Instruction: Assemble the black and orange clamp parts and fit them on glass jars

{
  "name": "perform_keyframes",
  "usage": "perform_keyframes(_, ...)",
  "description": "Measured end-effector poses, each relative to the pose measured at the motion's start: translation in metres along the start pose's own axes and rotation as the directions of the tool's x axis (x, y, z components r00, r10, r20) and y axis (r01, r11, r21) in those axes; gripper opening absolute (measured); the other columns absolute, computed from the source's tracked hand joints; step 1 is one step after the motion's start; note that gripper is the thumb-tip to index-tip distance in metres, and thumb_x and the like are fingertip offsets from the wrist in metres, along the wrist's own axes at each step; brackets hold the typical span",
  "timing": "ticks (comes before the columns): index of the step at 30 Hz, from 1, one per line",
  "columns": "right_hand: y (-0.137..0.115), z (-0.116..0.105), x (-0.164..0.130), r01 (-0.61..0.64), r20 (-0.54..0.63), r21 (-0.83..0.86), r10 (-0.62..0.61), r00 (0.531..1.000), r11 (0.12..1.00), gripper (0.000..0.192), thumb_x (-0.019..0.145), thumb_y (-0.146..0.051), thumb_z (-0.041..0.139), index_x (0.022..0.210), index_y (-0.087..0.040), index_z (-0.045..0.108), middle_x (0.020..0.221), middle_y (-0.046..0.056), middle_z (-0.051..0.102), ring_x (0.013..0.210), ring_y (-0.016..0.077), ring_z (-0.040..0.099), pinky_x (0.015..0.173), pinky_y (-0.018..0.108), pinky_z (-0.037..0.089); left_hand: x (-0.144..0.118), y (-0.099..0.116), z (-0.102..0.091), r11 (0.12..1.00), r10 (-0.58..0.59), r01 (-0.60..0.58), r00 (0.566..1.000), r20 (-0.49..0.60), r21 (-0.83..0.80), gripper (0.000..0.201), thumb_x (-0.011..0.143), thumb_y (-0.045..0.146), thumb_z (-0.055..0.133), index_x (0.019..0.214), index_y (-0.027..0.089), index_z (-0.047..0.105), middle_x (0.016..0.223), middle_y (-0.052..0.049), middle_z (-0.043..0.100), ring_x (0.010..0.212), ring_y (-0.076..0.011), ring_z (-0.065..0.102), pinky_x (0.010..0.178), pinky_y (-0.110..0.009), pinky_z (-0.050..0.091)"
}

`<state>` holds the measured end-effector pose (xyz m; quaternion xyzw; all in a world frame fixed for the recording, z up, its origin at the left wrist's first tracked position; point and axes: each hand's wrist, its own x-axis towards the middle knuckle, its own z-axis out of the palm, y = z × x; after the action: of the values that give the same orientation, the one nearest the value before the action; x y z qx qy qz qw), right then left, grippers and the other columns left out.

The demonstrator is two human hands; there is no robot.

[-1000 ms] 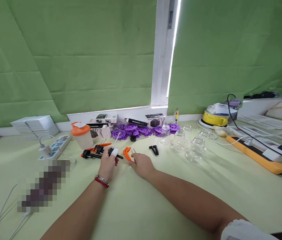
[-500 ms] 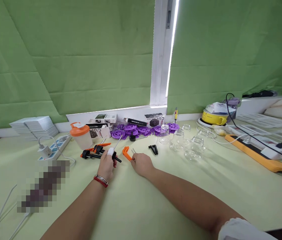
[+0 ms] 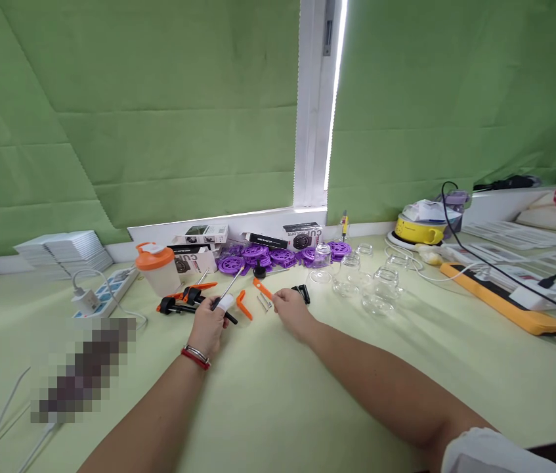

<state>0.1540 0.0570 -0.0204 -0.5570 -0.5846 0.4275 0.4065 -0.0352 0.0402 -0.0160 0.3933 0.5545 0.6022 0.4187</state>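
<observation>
My left hand [image 3: 209, 325] is closed around a black rod-shaped part [image 3: 231, 318]; a thin metal rod [image 3: 232, 282] points up and away from the same grip. Something white covers the thumb. My right hand [image 3: 293, 312] pinches one end of an orange angled lever [image 3: 262, 288], raised just off the table. A second orange lever [image 3: 243, 306] lies between the hands. Small metal screws [image 3: 264, 302] rest beside it. Black parts [image 3: 303, 293] are partly hidden behind my right hand. Left of my left hand lie black-and-orange assemblies [image 3: 172, 305].
Purple wheel-like parts [image 3: 258, 255] are piled at the back near cup holder boxes [image 3: 302, 235]. An orange-lidded shaker bottle [image 3: 155, 266] stands left. Several clear glass jars [image 3: 381, 292] stand right, before an orange-and-black power strip [image 3: 504, 302]. A white power strip [image 3: 110, 292] lies left.
My right hand has shifted slightly right and now lifts one orange lever apart from the other. The screws beside it are more exposed. My left hand stays nearly in place.
</observation>
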Motion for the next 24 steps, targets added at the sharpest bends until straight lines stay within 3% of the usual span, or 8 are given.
perform_keyframes(4,0.003,-0.018,-0.004,-0.162,0.168,0.410,0.100,0.981,0.897,0.016,0.082,-0.032,0.044,0.074,-0.018,0.043,0.063,-0.003,0.050,0.042,0.0050,0.033,0.041,0.019,0.023,-0.001,0.001,-0.001,0.999,0.041,-0.041,0.998,0.057,0.004,0.038,0.054,0.039,0.075,0.078,0.016,0.056,0.065,0.006,0.050,0.049,-0.0061,0.046,0.046,-0.020,0.037)
perform_keyframes(7,0.014,-0.037,-0.011,-0.238,0.296,0.541,0.083,0.952,0.807,0.015,0.082,-0.031,0.047,0.076,-0.018,0.042,0.066,-0.003,0.053,0.043,0.0050,0.036,0.041,0.018,0.023,-0.005,0.003,0.002,1.000,0.029,-0.029,0.988,0.150,-0.002,0.035,0.058,0.037,0.074,0.079,0.017,0.056,0.068,0.004,0.055,0.058,-0.0093,0.055,0.057,-0.022,0.044)
perform_keyframes(10,0.025,-0.054,-0.017,-0.279,0.377,0.598,0.044,0.925,0.751,0.016,0.082,-0.030,0.052,0.077,-0.018,0.042,0.068,-0.001,0.056,0.045,0.0055,0.040,0.042,0.018,0.025,-0.013,0.006,0.007,0.999,-0.001,-0.012,0.959,0.285,0.045,0.031,0.063,0.036,0.071,0.081,0.017,0.053,0.062,0.002,0.058,0.058,-0.0129,0.058,0.060,-0.026,0.046)
perform_keyframes(14,0.032,-0.062,-0.020,-0.291,0.437,0.646,-0.029,0.899,0.706,0.020,0.079,-0.032,0.059,0.080,-0.018,0.044,0.071,0.001,0.059,0.048,0.0065,0.044,0.044,0.019,0.028,-0.025,0.010,0.013,0.988,0.005,-0.059,0.934,0.358,0.142,0.030,0.064,0.033,0.070,0.082,0.017,0.051,0.056,0.003,0.056,0.050,-0.0120,0.054,0.054,-0.025,0.045)
perform_keyframes(18,0.032,-0.059,-0.019,-0.312,0.507,0.636,-0.078,0.859,0.706,0.021,0.080,-0.032,0.060,0.081,-0.017,0.046,0.073,0.003,0.062,0.050,0.0079,0.048,0.045,0.021,0.032,-0.030,0.013,0.015,0.972,0.018,-0.103,0.928,0.372,0.210,0.034,0.064,0.032,0.071,0.086,0.018,0.049,0.058,0.005,0.053,0.049,-0.0098,0.050,0.051,-0.024,0.044)
perform_keyframes(24,0.032,-0.057,-0.020,-0.318,0.574,0.614,-0.132,0.808,0.723,0.022,0.081,-0.034,0.059,0.078,-0.016,0.046,0.072,0.005,0.064,0.050,0.0099,0.052,0.045,0.022,0.034,-0.028,0.008,0.015,0.985,0.060,-0.110,0.941,0.332,0.133,0.042,0.063,0.028,0.072,0.093,0.019,0.045,0.071,0.004,0.053,0.048,-0.0083,0.050,0.048,-0.024,0.044)
